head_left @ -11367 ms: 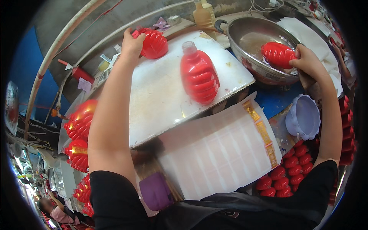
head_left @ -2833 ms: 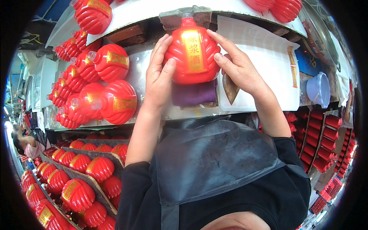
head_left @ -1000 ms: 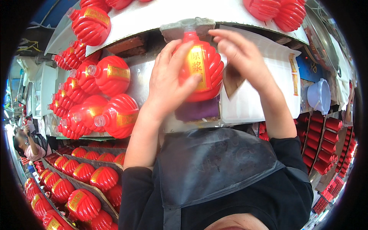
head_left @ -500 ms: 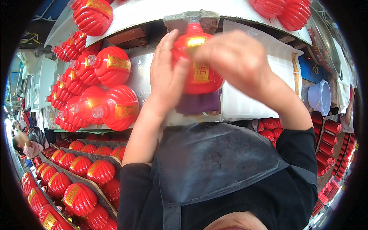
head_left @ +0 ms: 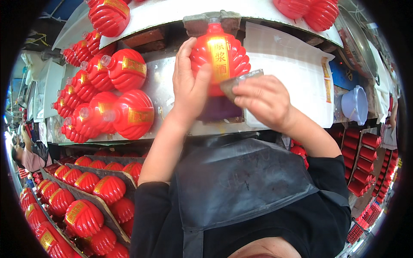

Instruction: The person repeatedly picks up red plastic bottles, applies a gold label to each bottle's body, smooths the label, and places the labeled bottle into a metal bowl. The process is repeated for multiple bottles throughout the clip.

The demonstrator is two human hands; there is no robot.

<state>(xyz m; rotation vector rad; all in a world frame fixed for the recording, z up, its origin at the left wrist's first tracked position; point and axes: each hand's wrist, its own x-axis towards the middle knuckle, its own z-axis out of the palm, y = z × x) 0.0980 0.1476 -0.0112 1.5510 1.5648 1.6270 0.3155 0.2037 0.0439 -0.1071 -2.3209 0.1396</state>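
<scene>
A red ribbed bottle (head_left: pixel 238 53) with a gold label (head_left: pixel 220 64) lies in front of me, its clear neck resting in a grey notched block (head_left: pixel 194 24). My left hand (head_left: pixel 189 81) is cupped around the bottle's left side, thumb over its front, steadying it. With closed fingers, my right hand (head_left: pixel 264 99) grips a flat grey scraper (head_left: pixel 230 86), which is pressed at the lower end of the label. Below the bottle a dark purple cloth (head_left: pixel 221 111) covers part of the bench.
Several finished-looking red bottles (head_left: pixel 134 114) lie stacked on the left of the bench. A white tray or sheet (head_left: pixel 288 81) with gold labels (head_left: pixel 326 79) is on the right, beyond it a pale purple bucket (head_left: pixel 355 106). Racks of red bottles (head_left: pixel 84 217) stand at lower left.
My right hand has moved down from the upper part of the bottle to the label's lower end, and the scraper now shows. The left hand stays on the bottle.
</scene>
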